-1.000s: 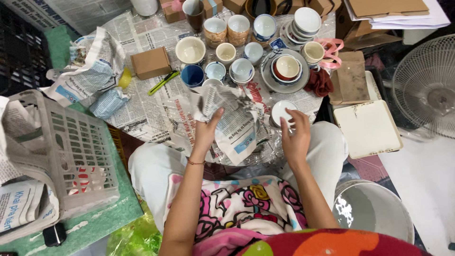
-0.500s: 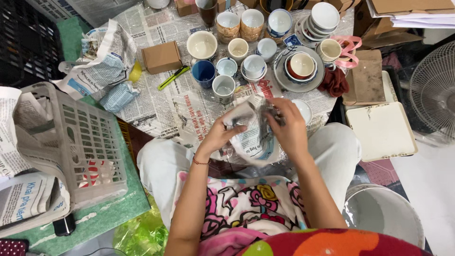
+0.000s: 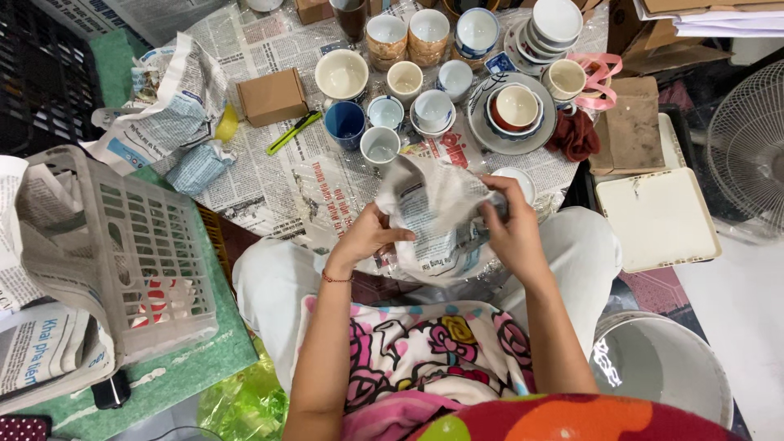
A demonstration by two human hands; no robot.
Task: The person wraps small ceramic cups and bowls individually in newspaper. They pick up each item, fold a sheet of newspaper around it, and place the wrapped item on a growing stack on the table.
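Both my hands hold a crumpled bundle of newspaper [image 3: 433, 204] above my lap, at the near edge of a low table covered in newspaper [image 3: 269, 171]. My left hand [image 3: 367, 237] grips the bundle's lower left side. My right hand [image 3: 510, 229] pinches its right side, fingers folded over the paper. Whatever lies inside the wrap is hidden. A small white dish [image 3: 518, 181] sits on the table just behind my right hand. Several cups and bowls stand beyond, among them a blue mug [image 3: 345, 122] and a small white cup [image 3: 380, 145].
A grey plastic basket [image 3: 122, 253] lined with newspaper stands at left on a green mat. A small cardboard box [image 3: 272, 95] and a green pen [image 3: 294, 132] lie on the table. At right are a white tray [image 3: 657, 219], a fan [image 3: 747, 139] and a white bucket [image 3: 665, 376].
My hands lifted a sheet off the table and closed it into a bundle, drawing it together and toward me. The view shifted slightly down and closer.
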